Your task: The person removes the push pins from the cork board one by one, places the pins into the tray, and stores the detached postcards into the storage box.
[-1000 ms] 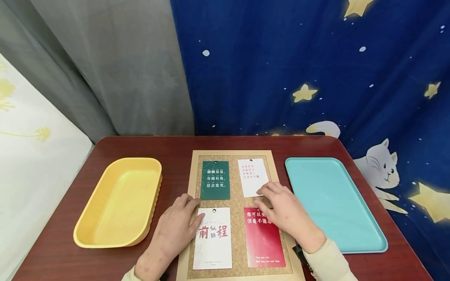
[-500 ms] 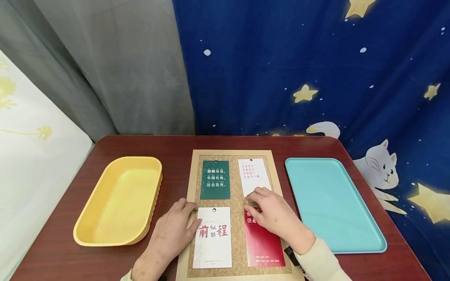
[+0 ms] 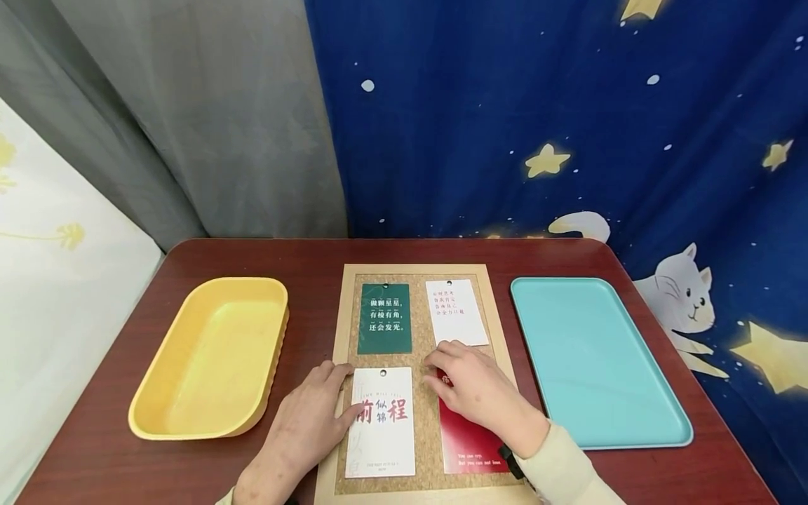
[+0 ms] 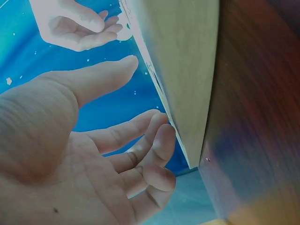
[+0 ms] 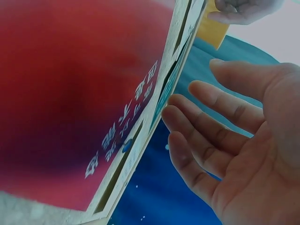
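Note:
Four-sided cork board (image 3: 423, 428) with a wooden frame lies on the table, with cards fixed to it by small dark pins at their tops. At the upper left is a green card (image 3: 384, 340), and at the upper right a white card (image 3: 459, 326). A white card with red characters (image 3: 381, 445) lies lower left; a red card (image 3: 470, 442) lies lower right. My left hand (image 3: 311, 414) rests at the frame's left side, its thumb over the lower white card's edge. My right hand (image 3: 476, 389) hovers over the red card's top, fingers loosely bent, holding nothing, hiding its pin.
A deep yellow bin (image 3: 214, 372) stands left of the board. To the right lies a flat turquoise tray (image 3: 600, 365). The dark red-brown table (image 3: 303, 259) carries everything, with grey and blue star-patterned curtains (image 3: 442, 126) behind its far edge.
My right hand has moved left and slightly nearer me, off the upper white card's lower edge and across the red card's top. The left hand has hardly moved. The cards stay in place.

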`<state>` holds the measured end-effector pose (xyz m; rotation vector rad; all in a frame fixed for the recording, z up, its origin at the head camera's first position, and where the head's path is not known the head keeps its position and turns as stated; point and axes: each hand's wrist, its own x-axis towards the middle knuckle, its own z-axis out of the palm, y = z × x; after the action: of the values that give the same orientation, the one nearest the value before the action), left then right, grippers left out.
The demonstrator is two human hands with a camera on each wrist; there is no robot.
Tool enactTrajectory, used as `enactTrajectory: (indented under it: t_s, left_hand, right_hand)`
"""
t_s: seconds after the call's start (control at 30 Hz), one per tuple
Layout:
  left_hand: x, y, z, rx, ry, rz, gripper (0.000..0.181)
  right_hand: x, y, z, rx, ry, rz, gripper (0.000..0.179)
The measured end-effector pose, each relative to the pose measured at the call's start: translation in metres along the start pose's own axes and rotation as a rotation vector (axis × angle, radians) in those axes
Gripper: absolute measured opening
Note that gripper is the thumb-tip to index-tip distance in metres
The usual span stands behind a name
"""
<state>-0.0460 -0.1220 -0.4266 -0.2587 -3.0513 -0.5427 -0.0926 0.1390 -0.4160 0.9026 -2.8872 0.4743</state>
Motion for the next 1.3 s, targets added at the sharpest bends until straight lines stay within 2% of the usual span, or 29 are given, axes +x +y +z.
enactTrajectory:
  t_s: [0.3, 0.5, 0.87, 1.1, 1.3]
  left_hand:
    - [-0.003, 0.001, -0.005, 0.053, -0.074, -0.030, 0.075]
    - [-0.005, 0.002, -0.003, 0.056, -0.062, -0.021, 0.078]
    - [-0.010, 0.003, -0.002, 0.008, -0.008, -0.056, 0.056]
    - [-0.016, 0.004, 0.000, -0.021, -0.029, -0.060, 0.046]
    - [-0.022, 0.006, 0.002, -0.018, -0.038, -0.059, 0.042]
  right_hand:
    - [0.007, -0.008, 0.008, 0.031, 0.004, -0.081, 0.010]
    - [0.010, -0.012, 0.011, 0.024, -0.011, -0.088, 0.011]
    - [0.022, -0.022, 0.012, 0.077, -0.026, -0.092, 0.014]
    - [0.026, -0.029, 0.016, 0.077, -0.056, -0.101, 0.019]
    - [0.028, -0.032, 0.019, 0.100, -0.129, -0.078, 0.026]
